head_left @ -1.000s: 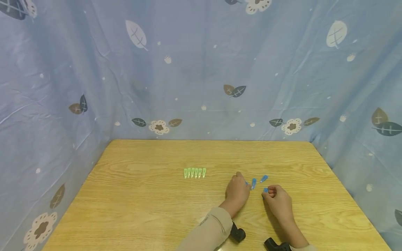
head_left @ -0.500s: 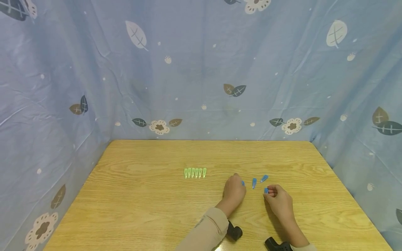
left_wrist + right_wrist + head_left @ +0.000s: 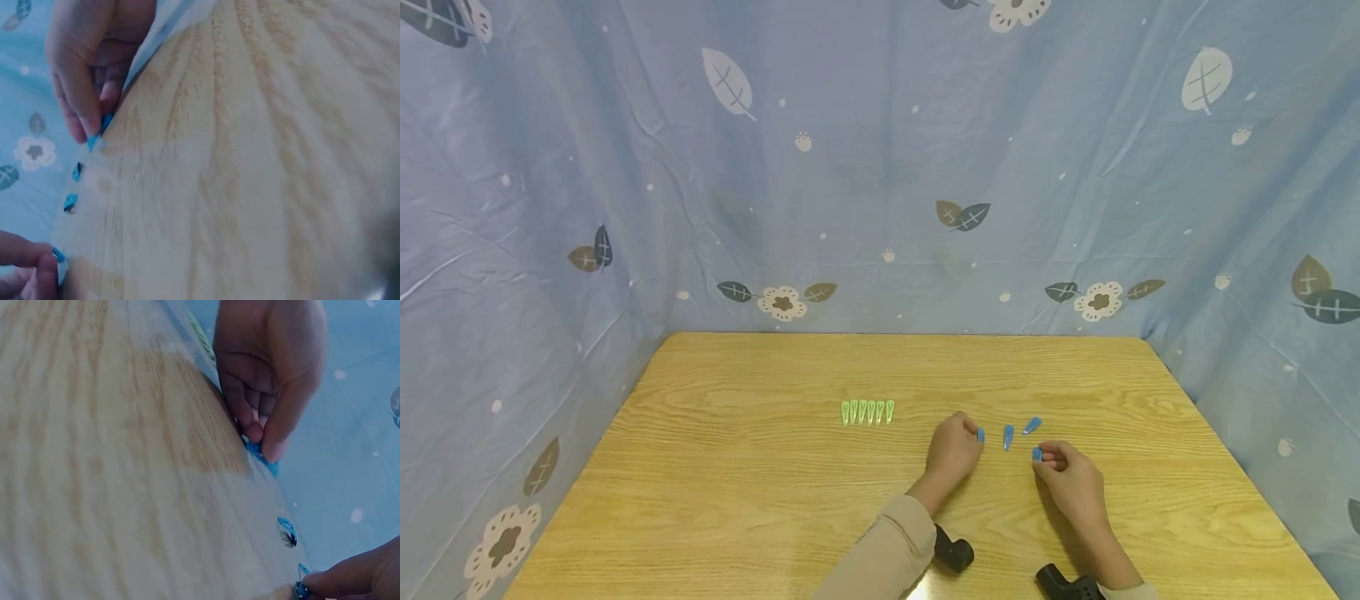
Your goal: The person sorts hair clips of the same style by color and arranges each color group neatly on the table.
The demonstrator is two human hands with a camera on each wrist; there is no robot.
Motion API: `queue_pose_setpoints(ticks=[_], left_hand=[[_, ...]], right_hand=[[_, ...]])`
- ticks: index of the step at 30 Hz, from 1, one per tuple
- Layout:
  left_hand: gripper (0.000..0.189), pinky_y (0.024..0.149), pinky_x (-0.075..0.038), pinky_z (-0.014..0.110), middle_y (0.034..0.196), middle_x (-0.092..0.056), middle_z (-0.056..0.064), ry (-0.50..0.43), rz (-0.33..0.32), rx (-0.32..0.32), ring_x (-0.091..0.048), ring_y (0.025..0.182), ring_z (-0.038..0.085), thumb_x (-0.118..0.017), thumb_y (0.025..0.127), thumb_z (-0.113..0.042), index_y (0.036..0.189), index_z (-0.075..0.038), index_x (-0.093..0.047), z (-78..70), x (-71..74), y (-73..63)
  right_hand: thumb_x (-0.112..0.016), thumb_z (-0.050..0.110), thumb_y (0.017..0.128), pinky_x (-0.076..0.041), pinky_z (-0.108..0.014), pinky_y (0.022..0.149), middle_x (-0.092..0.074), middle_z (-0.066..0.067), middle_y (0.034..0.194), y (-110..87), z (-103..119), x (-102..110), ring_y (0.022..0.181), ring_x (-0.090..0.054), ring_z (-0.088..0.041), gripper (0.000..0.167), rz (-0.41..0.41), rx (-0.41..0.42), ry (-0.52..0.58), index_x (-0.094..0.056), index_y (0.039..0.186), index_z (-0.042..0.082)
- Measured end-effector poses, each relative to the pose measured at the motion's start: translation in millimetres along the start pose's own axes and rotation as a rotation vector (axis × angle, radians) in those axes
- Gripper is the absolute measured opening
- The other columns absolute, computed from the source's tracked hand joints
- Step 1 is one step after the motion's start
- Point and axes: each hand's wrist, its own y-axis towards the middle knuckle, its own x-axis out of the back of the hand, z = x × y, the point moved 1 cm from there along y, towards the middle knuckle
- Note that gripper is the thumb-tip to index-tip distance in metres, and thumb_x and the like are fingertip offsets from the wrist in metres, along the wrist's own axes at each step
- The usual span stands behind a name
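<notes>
Near the table's middle, my left hand [image 3: 953, 450] pinches a small blue snap hair clip [image 3: 981, 435] between thumb and fingers. In the right wrist view this left hand [image 3: 269, 375] appears at the top, its clip [image 3: 262, 459] at the tabletop. My right hand [image 3: 1071, 482] pinches another blue hair clip [image 3: 1037, 454]; the left wrist view shows that hand [image 3: 103, 62] from the side. Between and beyond the hands lie two loose blue hair clips, one nearly upright in view [image 3: 1008, 437], the other slanted [image 3: 1032, 426].
A neat row of several green hair clips [image 3: 868, 412] lies left of my left hand. The wood-grain table [image 3: 737, 467] ends against a blue patterned curtain [image 3: 880, 167]. Black devices sit at the left wrist [image 3: 953, 552] and the right wrist [image 3: 1063, 583].
My left hand has drawn slightly left with its blue clip, widening the gap to the loose clip beside it. My right hand stays almost in place, still pinching its clip.
</notes>
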Motion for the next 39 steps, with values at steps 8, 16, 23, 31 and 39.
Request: queue_pose_setpoints(ticks=[8, 16, 23, 31, 39], left_hand=[[0.02, 0.061, -0.05, 0.021, 0.078, -0.058, -0.002, -0.352, 0.11, -0.01, -0.056, 0.065, 0.008, -0.068, 0.083, 0.001, 0.102, -0.005, -0.065, 17.1, 5.9, 3.5], [0.026, 0.066, -0.053, 0.022, 0.079, -0.059, 0.002, -0.574, 0.206, -0.022, -0.059, 0.066, 0.011, -0.065, 0.087, -0.001, 0.112, -0.004, -0.062, 28.2, 21.2, 0.5], [0.028, 0.068, -0.053, 0.021, 0.08, -0.06, 0.003, -0.579, 0.184, -0.031, -0.059, 0.067, 0.011, -0.064, 0.088, -0.002, 0.116, -0.001, -0.059, 46.4, 44.6, -5.8], [0.028, 0.065, -0.054, 0.024, 0.083, -0.062, 0.01, -0.49, 0.118, -0.023, -0.06, 0.067, 0.015, -0.065, 0.088, -0.003, 0.115, -0.001, -0.06, 66.9, 85.7, -13.4], [0.028, 0.069, -0.056, 0.037, 0.088, -0.063, 0.026, -0.417, 0.087, -0.016, -0.064, 0.072, 0.031, -0.061, 0.089, 0.003, 0.117, 0.008, -0.057, 71.5, 128.2, -26.1]], right_hand=[[-0.068, 0.005, 0.086, -0.046, -0.018, 0.062, -0.067, -0.013, 0.093, 0.1, -1.9, -0.4, 0.081, -0.062, -0.02, 0.027, 0.003, -0.012, 0.016, -0.065, 0.111, -0.006], [-0.069, 0.006, 0.085, -0.046, -0.018, 0.06, -0.067, -0.011, 0.091, 1.2, -3.2, -0.9, 0.078, -0.06, -0.015, 0.027, -0.004, -0.02, 0.014, -0.065, 0.109, -0.005], [-0.068, 0.005, 0.086, -0.047, -0.018, 0.06, -0.067, -0.012, 0.091, 1.0, -3.2, -0.8, 0.077, -0.06, -0.014, 0.027, -0.001, -0.008, 0.027, -0.065, 0.11, -0.006], [-0.065, 0.007, 0.087, -0.046, -0.018, 0.062, -0.066, -0.013, 0.095, 1.7, -4.7, -3.5, 0.083, -0.06, -0.019, 0.028, 0.015, -0.023, 0.031, -0.064, 0.112, -0.005], [-0.065, 0.007, 0.087, -0.046, -0.019, 0.061, -0.065, -0.012, 0.094, 0.8, -3.7, -2.0, 0.082, -0.06, -0.018, 0.027, 0.01, -0.036, 0.033, -0.064, 0.112, -0.005]])
